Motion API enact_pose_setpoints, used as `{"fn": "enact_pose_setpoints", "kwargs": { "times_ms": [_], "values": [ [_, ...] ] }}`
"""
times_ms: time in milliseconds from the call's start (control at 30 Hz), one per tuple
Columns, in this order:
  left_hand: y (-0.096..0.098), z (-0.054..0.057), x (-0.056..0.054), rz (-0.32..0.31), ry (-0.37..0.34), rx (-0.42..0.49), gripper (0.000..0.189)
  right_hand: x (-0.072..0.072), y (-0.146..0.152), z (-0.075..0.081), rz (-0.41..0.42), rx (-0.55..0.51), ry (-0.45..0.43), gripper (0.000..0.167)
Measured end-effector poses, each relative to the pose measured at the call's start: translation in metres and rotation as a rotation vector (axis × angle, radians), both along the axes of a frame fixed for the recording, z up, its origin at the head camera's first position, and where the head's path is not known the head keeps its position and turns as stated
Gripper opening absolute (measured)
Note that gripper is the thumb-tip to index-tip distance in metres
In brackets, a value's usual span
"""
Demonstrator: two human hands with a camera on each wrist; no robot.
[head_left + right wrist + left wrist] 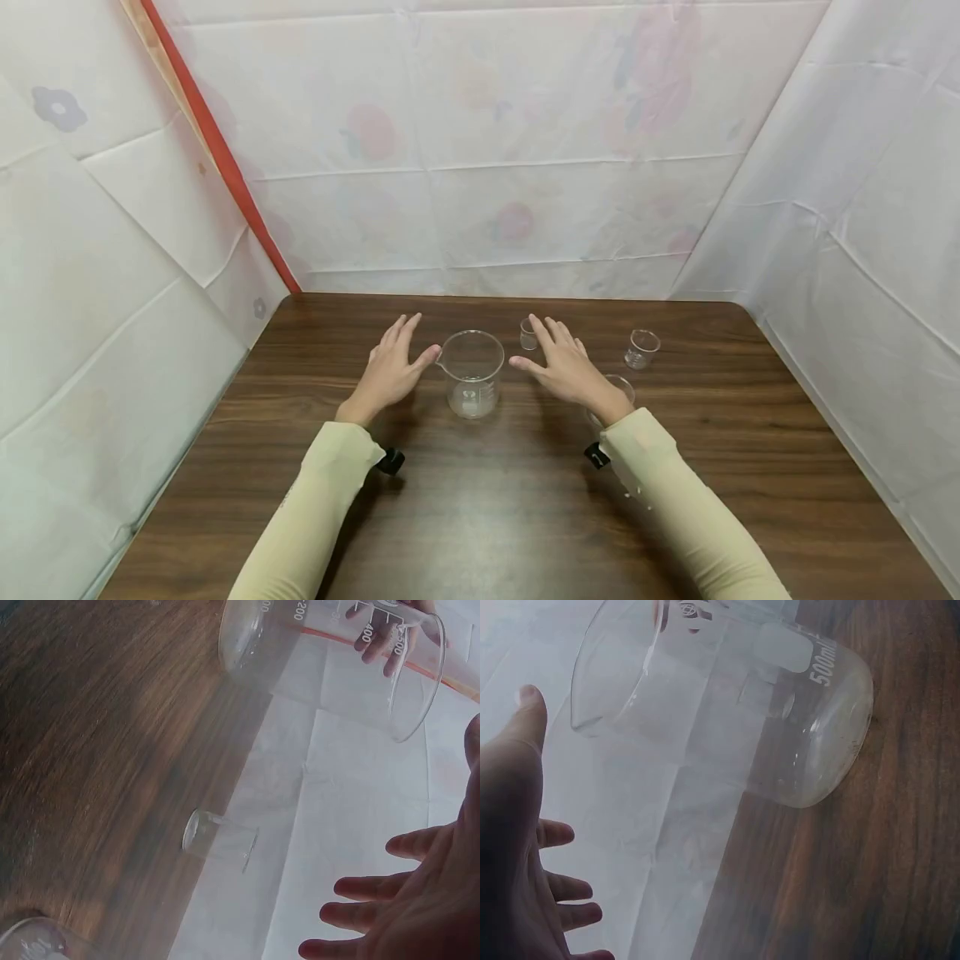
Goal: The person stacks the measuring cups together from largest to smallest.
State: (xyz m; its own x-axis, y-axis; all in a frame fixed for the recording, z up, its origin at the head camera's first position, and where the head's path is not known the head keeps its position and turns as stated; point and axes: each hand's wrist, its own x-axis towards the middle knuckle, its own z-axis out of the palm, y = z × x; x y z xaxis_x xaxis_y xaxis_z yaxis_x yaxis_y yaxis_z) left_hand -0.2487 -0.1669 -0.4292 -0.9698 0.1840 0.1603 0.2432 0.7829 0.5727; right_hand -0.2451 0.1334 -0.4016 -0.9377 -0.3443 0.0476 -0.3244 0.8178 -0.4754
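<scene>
A large clear glass beaker (474, 392), marked 500 ml in the left wrist view, stands upright on the table between both hands. My left hand (392, 368) is beside its spout, fingers extended and thumb tip close to the rim. On the other side my right hand (562, 367) has its fingers spread and its thumb pointing at the beaker, with a gap between. Neither hand holds anything. Behind the right fingertips is a tiny beaker (528, 337), partly covered in the head view. Another beaker (621, 385) shows partly from under the right wrist.
A small beaker (641, 350) stands farther right on the brown wooden table (480, 517). White patterned sheets (480, 217) hang along the back and both sides. A red strip (225, 158) runs down the back left corner. Dark wrist cameras sit under both cuffs.
</scene>
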Motion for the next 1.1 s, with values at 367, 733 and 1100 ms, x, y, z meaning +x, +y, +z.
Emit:
{"fn": "enact_pose_setpoints", "kwargs": {
  "times_ms": [367,733,1100],
  "values": [
    [0.007,-0.001,0.004,-0.054,0.025,0.006,0.081,0.0,-0.007,-0.009,0.075,-0.041,0.033,0.09],
    [0.013,0.0,0.008,-0.097,0.016,0.06,0.092,0.003,-0.015,-0.011,0.117,-0.079,0.003,0.086],
    [0.017,-0.005,0.011,-0.131,-0.03,0.075,0.105,0.003,-0.021,-0.015,0.164,-0.118,-0.029,0.087]
  ]
}}
